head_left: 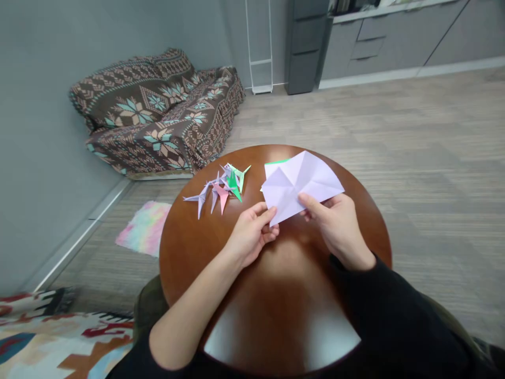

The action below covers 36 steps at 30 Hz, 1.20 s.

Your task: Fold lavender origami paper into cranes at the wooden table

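A creased lilac sheet of origami paper (315, 176) is held up above the round table, opened out with fold lines meeting near its middle. My left hand (254, 229) pinches its lower left corner between thumb and fingers. Along the lower edge, my right hand (335, 223) grips it with the thumb on top and the fingers beneath. Behind the sheet, green and white paper (278, 161) shows at the edge; most of it is hidden. To the left lie several folded paper cranes, among them a pink one (221, 195), a green one (233, 185) and a lilac one (200, 199).
The round brown wooden table (189, 252) has a glossy top. A sofa under a patterned cover (165, 116) stands at the back left, near a pastel fluffy mat (144, 229). Grey kitchen cabinets (379, 47) line the far wall.
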Available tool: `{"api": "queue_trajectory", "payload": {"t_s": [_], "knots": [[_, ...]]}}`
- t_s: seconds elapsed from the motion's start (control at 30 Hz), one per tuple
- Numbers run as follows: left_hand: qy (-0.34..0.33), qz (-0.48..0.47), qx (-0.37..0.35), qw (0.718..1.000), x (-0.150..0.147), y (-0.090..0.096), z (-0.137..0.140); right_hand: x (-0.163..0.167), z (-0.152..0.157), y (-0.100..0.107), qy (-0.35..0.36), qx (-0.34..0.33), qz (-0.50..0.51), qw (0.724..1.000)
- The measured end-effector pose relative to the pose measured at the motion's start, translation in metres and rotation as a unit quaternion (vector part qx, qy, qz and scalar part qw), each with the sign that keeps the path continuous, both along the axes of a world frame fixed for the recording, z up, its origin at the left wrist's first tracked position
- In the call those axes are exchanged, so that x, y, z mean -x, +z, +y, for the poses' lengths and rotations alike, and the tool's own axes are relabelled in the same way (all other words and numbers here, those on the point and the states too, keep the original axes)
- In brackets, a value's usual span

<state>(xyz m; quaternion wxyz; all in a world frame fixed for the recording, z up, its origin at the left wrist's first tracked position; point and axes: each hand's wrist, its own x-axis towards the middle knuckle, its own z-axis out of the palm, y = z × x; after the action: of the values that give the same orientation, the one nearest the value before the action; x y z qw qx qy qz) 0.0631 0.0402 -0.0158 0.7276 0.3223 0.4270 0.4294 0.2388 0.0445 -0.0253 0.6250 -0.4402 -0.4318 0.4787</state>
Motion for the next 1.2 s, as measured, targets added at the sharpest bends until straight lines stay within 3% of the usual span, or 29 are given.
{"api": "queue_trajectory", "payload": {"t_s": [0.17,0.3,0.4,0.5,0.6,0.83,1.03,1.2], "knots": [[0.012,0.014,-0.072,0.997,-0.002,-0.003,-0.002,0.005,-0.005,0.004,0.099,0.017,0.010,0.995],[0.020,0.040,-0.187,0.981,-0.005,-0.001,-0.006,0.007,-0.007,0.006,0.077,0.011,-0.013,0.997],[0.011,0.078,-0.229,0.970,-0.007,0.000,-0.010,0.008,-0.007,0.006,0.052,0.020,-0.039,0.998],[0.014,0.107,-0.243,0.964,-0.009,-0.001,-0.013,0.010,-0.007,0.007,0.035,0.014,-0.046,0.998],[0.007,0.120,-0.237,0.964,-0.009,0.001,-0.014,0.012,-0.007,0.009,0.030,0.007,0.007,1.000],[0.008,0.108,-0.213,0.971,-0.011,0.010,-0.018,0.018,-0.015,0.016,0.144,0.098,0.235,0.956],[0.145,0.078,-0.235,0.958,-0.010,0.002,-0.016,0.028,-0.022,0.010,0.105,0.141,0.295,0.939],[0.184,0.094,-0.265,0.942,-0.009,-0.001,-0.015,0.038,-0.025,0.005,0.077,0.171,0.336,0.923]]}}
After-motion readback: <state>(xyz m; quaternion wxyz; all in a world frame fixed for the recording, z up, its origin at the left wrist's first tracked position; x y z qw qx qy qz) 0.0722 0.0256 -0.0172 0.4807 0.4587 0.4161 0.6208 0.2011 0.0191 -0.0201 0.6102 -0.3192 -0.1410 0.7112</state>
